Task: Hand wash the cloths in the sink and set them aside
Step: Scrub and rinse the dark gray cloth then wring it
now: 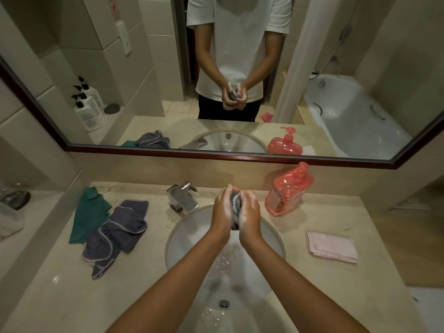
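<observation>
With both hands up over the sink (177, 239), I've got a wadded grey cloth (236, 205) squeezed between them, at 12 o'clock above the basin. Left hand (223, 210) grip: fingers curled round the cloth. Right hand (249, 212) grip: same, curled round its other side. Suds on both hands. Tap (183, 197) sits at 11 o'clock off the sink, just beside my left hand. On the bench (336, 284) at 9 o'clock: a blue-grey cloth (115, 234) bunched up, overlapping a green cloth (89, 212) lying beyond it. At 3 o'clock a folded pink cloth (331, 247) lies flat, well apart from the sink. Red soap bottle (288, 188) stands at 1 o'clock, near my right hand. Mirror (144, 80) behind the bench.
</observation>
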`<action>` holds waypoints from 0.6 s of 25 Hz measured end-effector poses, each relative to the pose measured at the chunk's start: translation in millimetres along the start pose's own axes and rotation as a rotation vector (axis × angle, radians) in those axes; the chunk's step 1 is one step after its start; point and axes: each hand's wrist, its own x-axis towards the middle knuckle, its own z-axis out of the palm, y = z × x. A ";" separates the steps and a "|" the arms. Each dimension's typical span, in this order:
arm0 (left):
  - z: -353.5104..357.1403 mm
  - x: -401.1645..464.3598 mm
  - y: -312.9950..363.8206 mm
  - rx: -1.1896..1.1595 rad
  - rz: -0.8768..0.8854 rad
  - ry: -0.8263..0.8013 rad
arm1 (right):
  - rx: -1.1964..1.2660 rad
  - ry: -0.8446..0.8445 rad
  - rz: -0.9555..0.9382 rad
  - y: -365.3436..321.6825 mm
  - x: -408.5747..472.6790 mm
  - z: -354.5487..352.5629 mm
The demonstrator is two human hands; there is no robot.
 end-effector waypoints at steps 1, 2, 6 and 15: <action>0.5 -1.7 -9.3 0.146 0.055 0.034 | -0.034 0.031 0.000 1.0 1.3 2.6; -0.8 -5.3 -18.2 0.298 0.120 0.062 | -0.070 0.049 0.009 1.1 2.1 4.1; -9.8 -4.8 -31.0 0.346 0.211 0.177 | -0.052 0.051 0.172 11.9 2.4 2.6; -38.3 23.9 -71.8 0.359 0.032 0.286 | -0.133 0.075 0.364 73.5 12.2 11.0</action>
